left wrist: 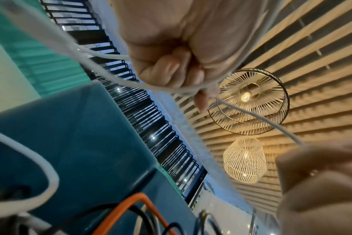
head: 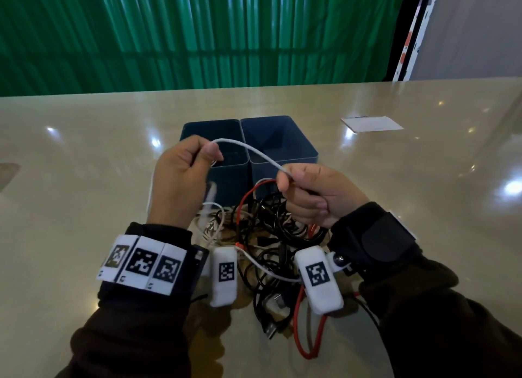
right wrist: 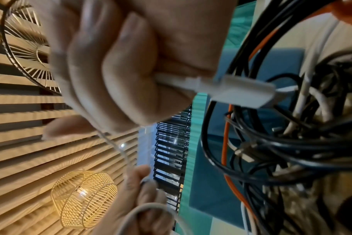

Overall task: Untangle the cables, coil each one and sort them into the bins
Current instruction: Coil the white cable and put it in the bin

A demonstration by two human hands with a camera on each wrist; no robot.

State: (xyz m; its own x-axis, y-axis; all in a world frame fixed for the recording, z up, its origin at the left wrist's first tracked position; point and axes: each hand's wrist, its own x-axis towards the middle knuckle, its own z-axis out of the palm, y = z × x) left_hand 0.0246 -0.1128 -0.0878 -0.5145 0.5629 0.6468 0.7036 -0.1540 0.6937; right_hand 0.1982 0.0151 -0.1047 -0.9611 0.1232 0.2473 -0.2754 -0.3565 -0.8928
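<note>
A thin white cable point(head: 248, 150) arches between both raised hands above the table. My left hand point(head: 183, 177) grips one stretch of it, with white loops gathered in the fist point(left wrist: 171, 68). My right hand point(head: 308, 191) grips the other stretch, and the cable's white plug point(right wrist: 241, 90) sticks out of that fist point(right wrist: 120, 71). Below the hands lies a tangle of black, white and red cables point(head: 271, 236). Two dark blue bins point(head: 282, 140) stand side by side just behind the tangle.
A white paper card point(head: 371, 123) lies at the back right of the glossy beige table point(head: 84, 180). A red cable loop point(head: 308, 335) trails toward the near edge. A green curtain hangs beyond the table's far edge.
</note>
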